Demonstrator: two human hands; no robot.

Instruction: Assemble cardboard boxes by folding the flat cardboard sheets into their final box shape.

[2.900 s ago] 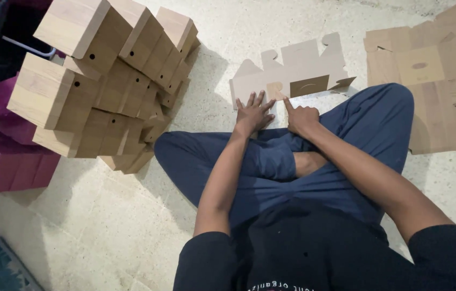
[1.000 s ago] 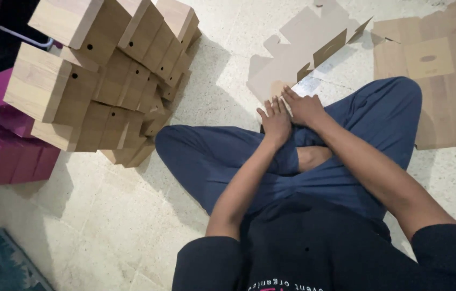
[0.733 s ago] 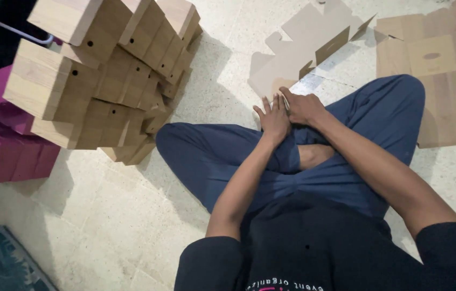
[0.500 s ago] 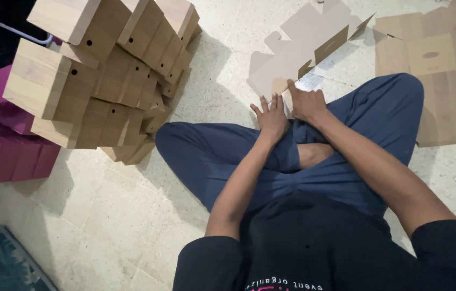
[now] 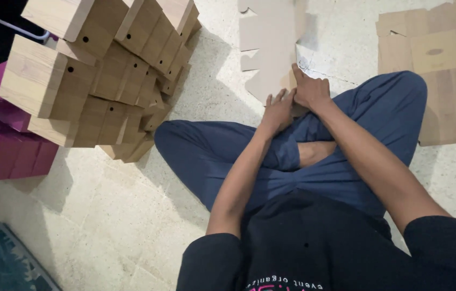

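Observation:
I sit cross-legged on the floor in dark blue trousers. A flat die-cut cardboard blank [image 5: 268, 48] lies on the floor just beyond my knees, with one panel tilted up along a fold at its right side. My left hand [image 5: 277, 110] rests on the blank's near edge with its fingers spread flat. Right beside it, my right hand [image 5: 310, 91] is closed on the same edge, one finger pointing up along the fold. The two hands touch each other.
A leaning stack of folded wood-pattern boxes [image 5: 104, 70] fills the upper left, with magenta boxes [image 5: 7, 145] beside it. A pile of flat cardboard blanks [image 5: 443, 70] lies at the right. A teal mat [image 5: 7, 264] shows at the bottom left corner.
The blank lay flat under both palms; one panel has since been folded up. My hands have drawn together at its near edge, and the view has shifted.

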